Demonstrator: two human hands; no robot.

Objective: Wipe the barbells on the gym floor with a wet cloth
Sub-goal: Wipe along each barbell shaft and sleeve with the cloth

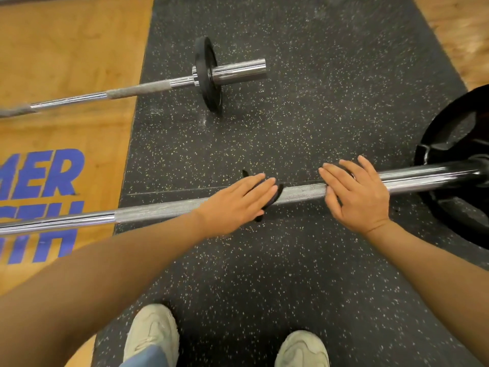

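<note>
Head view: pale shoes (150, 337) stand on the speckled mat (238, 274); the left hand (235, 205), fingers flat, presses a dark cloth (275, 196) onto the near barbell (301, 193), the right hand (357, 197) rests spread on its shaft; a second barbell (158, 87) lies beyond

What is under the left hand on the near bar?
A dark cloth sticks out from under the left hand, pressed on the near bar. The hand covers most of the cloth, so its full shape is hidden.

Speckled black rubber mat (264, 260), wood floor (66, 49) with blue lettering (42, 202), 2 pale, possibly beige, sneakers (150, 332)
</note>
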